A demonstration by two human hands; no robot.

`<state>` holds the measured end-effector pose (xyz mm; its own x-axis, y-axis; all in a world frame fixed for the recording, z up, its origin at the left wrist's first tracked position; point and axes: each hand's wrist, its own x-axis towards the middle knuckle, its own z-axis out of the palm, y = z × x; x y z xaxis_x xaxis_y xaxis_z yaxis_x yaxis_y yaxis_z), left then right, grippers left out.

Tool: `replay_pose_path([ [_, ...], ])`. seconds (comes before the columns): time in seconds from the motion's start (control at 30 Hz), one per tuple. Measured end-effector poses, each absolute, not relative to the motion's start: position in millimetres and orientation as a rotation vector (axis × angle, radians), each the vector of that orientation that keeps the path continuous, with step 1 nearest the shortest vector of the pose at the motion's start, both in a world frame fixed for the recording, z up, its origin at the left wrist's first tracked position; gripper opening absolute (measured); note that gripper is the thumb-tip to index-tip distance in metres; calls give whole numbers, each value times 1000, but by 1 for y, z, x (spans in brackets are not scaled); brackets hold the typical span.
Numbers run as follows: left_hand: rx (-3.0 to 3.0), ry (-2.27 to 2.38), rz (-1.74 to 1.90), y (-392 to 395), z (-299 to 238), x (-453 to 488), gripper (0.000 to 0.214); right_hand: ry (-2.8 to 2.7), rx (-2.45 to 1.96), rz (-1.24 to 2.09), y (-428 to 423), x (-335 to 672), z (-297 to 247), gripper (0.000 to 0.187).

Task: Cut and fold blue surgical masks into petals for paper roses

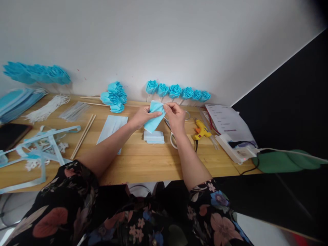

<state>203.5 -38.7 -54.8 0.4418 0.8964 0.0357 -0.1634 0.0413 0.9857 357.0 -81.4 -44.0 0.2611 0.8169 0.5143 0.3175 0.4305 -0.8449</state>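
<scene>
A blue piece of face-mask fabric (154, 120) is held up over the table between both hands. My left hand (144, 116) is closed on its left side, thumb lying across the front. The fingers of my right hand (175, 114) pinch its right edge near the top. Just below lies a small stack of cut pale-blue pieces (153, 137). A pair of scissors (174, 140) with white handles sits partly hidden under my right hand. To the left, a flat blue face mask (112, 128) rests partly behind my left forearm.
Blue fabric flowers (175, 91) line the wall, with more in a bunch (114, 96) and at far left (38, 73). A yellow glue gun (202, 130) and power strip (234, 150) are right. Wooden sticks (83, 136), cut strips (42, 150) and a phone (14, 135) lie left.
</scene>
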Motion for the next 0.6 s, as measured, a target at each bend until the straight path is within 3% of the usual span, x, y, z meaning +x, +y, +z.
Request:
replay_pose_path([
  [0.27, 1179, 761, 1103, -38, -52, 204, 48, -1227, -1131, 648, -78, 354, -48, 44],
  [0.6, 1139, 721, 1172, -34, -58, 207, 46, -1323, -1168, 681, -85, 347, -46, 42],
])
